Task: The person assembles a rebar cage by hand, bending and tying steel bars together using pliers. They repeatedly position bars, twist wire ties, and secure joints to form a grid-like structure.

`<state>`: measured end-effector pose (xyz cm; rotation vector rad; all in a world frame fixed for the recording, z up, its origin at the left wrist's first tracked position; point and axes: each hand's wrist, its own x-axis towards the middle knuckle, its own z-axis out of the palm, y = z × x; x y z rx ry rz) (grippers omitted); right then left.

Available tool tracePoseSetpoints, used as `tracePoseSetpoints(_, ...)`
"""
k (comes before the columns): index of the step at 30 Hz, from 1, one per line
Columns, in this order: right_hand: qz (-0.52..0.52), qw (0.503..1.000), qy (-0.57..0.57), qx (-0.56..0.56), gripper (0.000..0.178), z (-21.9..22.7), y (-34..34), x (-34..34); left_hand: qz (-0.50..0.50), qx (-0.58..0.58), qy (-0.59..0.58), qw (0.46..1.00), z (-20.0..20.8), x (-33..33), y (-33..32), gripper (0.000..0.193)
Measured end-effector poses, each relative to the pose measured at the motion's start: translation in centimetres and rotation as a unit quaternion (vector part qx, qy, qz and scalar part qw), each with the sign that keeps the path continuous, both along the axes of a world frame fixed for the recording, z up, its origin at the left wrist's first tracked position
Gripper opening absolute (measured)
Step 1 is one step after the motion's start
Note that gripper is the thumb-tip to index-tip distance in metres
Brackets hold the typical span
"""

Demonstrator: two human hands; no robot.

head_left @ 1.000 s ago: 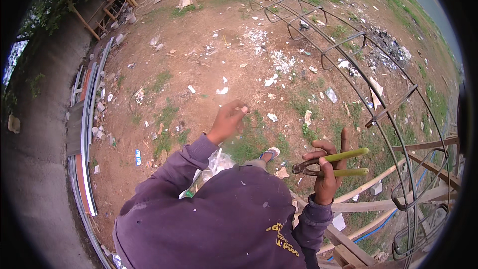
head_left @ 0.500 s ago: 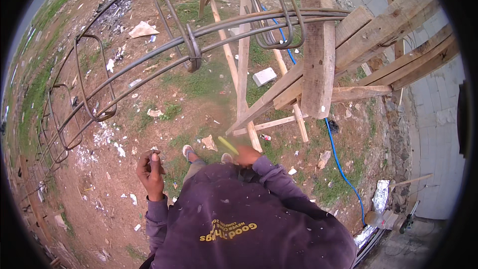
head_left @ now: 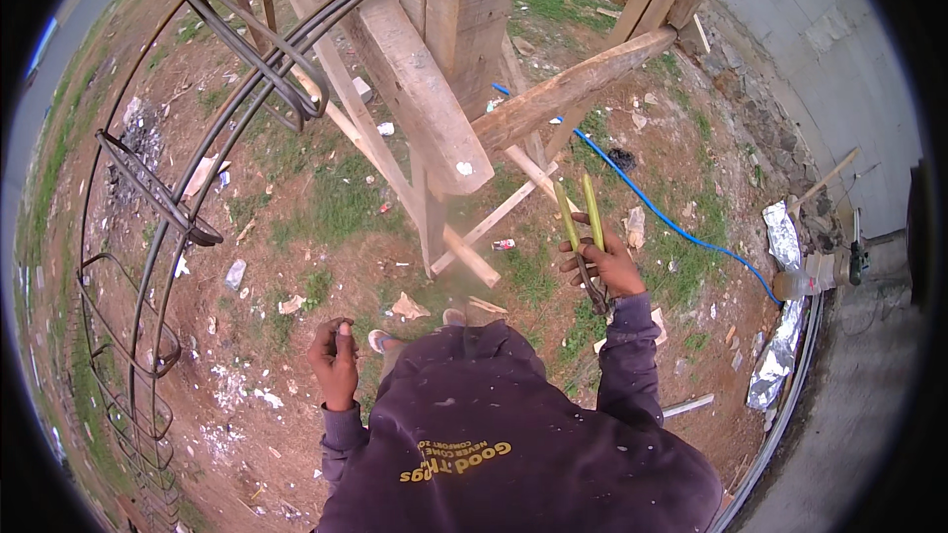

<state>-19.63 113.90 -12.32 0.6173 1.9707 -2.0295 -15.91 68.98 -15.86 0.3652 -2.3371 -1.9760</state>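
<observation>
My right hand (head_left: 610, 265) is closed round a pair of pincers (head_left: 592, 212) with yellow-green handles. The two handles stick up apart above my fingers, and the dark head hangs below the hand. At the lower left, my left hand (head_left: 336, 365) is pinched, thumb against fingers; what it holds, if anything, is too small to make out. Neither hand touches the rebar cage (head_left: 188, 222), which curves along the left with its bent stirrups and long bars. The end of a wooden beam (head_left: 434, 118) hangs ahead, between and beyond my hands.
Timber posts and braces (head_left: 513, 222) stand ahead. A blue hose (head_left: 671, 222) crosses the ground at right, near a grey block wall (head_left: 839, 49). Crumpled foil (head_left: 775, 360) and a plastic bottle (head_left: 795, 283) lie by the wall. Scraps litter the grassy dirt (head_left: 326, 202).
My right hand has moved out to the right and up, and both pincer handles now show. The view has turned right, shifting the rebar cage and timber leftward. My left hand stays pinched.
</observation>
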Motion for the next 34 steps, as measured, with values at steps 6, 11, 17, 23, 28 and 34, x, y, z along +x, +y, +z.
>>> tracePoseSetpoints(6, 0.204, 0.936, 0.026, 0.286, 0.02, 14.6, 7.0, -7.3, -0.008, -0.015, 0.008, 1.0, 0.2, -1.1, 1.0, 0.018)
tracePoseSetpoints(11, 0.355, 0.779, -0.074, 0.513, 0.027, 23.5, 4.2, -16.7, 0.017, -0.029, 0.051, 0.998, -1.7, -1.0, 0.8, 0.018)
tracePoseSetpoints(17, 0.462, 0.51, 0.028, 0.725, 0.036, 24.4, 2.3, -24.0, 0.064, -0.003, 0.043, 0.997, -2.3, 1.0, 1.3, 0.017)
tracePoseSetpoints(23, 0.521, 0.439, 0.028, 0.732, 0.029, 23.1, -4.2, -26.4, 0.121, 0.033, 0.015, 0.992, -2.7, 4.1, 0.9, 0.017)
tracePoseSetpoints(28, 0.513, 0.484, 0.045, 0.708, 0.031, 21.8, -3.6, -27.5, 0.149, 0.021, 0.029, 0.988, -4.3, 5.3, -0.1, 0.019)
tracePoseSetpoints(34, 0.265, 0.542, 0.287, 0.744, 0.039, 24.8, -5.7, -21.5, 0.178, 0.02, 0.009, 0.984, -4.1, 6.2, -0.9, 0.019)
